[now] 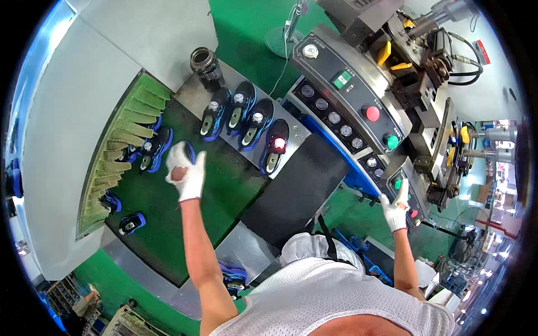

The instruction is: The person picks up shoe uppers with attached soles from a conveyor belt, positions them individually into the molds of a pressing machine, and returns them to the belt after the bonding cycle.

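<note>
My left hand (186, 172), in a white glove, reaches over the dark green belt (218, 190) with its thumb apart from the fingers. A blue and black sneaker (191, 150) shows between thumb and fingers, mostly hidden by the hand; whether they touch cannot be told. My right hand (397, 209), also gloved, is at the lower control panel (401, 168) with thumb and a finger spread, a fingertip close to a green button (398, 183). Several like sneakers stand on a metal plate, among them one (276, 147) with a red light spot on it.
More sneakers (155, 149) sit on the belt by a green strip curtain (112, 162) in a grey housing (67, 112). A glass jar (206, 68) stands behind the row. A machine with gauges (334, 117) and a red button (372, 113) rises at right. Another sneaker (233, 276) lies by my left arm.
</note>
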